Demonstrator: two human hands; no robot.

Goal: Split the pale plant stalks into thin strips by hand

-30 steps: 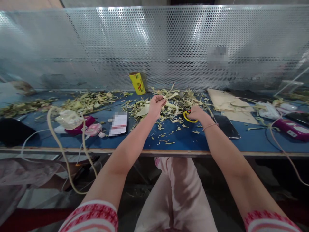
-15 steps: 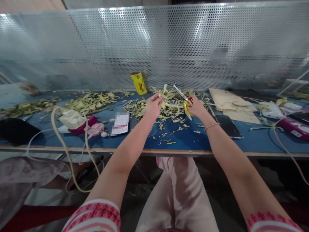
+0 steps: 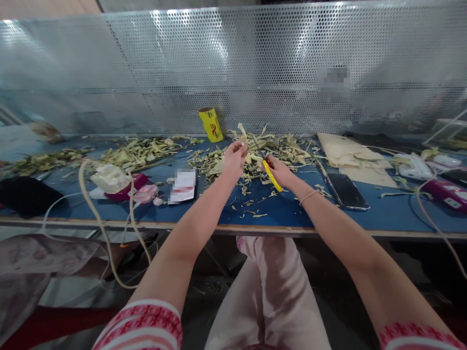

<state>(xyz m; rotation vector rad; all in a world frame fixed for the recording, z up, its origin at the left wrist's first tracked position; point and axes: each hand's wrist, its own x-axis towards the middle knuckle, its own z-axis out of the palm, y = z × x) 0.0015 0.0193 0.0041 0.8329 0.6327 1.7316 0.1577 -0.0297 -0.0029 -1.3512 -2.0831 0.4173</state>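
My left hand (image 3: 235, 155) is closed in a pinch on a pale dried plant piece (image 3: 242, 132), whose upper end rises above the fingers. In my right hand (image 3: 277, 171) is a pair of scissors (image 3: 273, 177) with yellow handles, the fingers wrapped round them. Their metal blades point up and left toward the left hand's fingertips; whether they touch the plant piece I cannot tell. Under and behind both hands spreads a heap of dried plant pieces (image 3: 292, 146), greenish and pale, with small cut bits scattered in front.
A yellow packet roll (image 3: 210, 125) stands against the perforated metal panel (image 3: 270, 63). Left lie a white card (image 3: 183, 186), a pink pouch (image 3: 145, 194) and another plant heap (image 3: 138, 151). Right are a phone (image 3: 347, 191), brown cardboard (image 3: 337, 150) and a purple device (image 3: 447, 193) with a cable.
My right hand with the scissors has moved left, bringing the blades close to my left hand. More of the phone shows now. My left hand has hardly shifted.
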